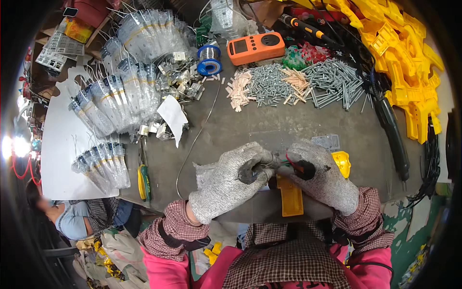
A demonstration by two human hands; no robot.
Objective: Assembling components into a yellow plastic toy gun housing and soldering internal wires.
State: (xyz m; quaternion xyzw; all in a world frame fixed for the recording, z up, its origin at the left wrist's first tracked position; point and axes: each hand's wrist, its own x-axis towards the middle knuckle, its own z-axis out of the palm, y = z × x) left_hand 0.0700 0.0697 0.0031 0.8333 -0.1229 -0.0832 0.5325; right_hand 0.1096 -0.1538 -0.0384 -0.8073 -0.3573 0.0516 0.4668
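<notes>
Both my hands wear grey knit gloves and meet over the near edge of the table. My left hand (pixel 236 176) is closed in a pinch, its fingertips against those of my right hand; what it pinches is too small to name. My right hand (pixel 325 176) is closed round thin red and green wires (pixel 290 162), which run across its palm side. Just below the fingertips a long yellow plastic housing (pixel 291 198) lies at the table edge. A smaller yellow plastic part (pixel 341 164) and a clear plastic piece (pixel 326 141) lie beyond my right hand. Crumpled clear plastic (pixel 204 174) touches the left glove.
Bagged parts with wires (pixel 115 96) fill the left, near yellow-green pliers (pixel 144 180). Behind are a solder spool (pixel 209 60), an orange meter (pixel 256 48), screws (pixel 334 82) and small metal parts (pixel 180 79). Yellow housings (pixel 404 67) and a black electric screwdriver (pixel 392 130) lie right. Someone sits lower left.
</notes>
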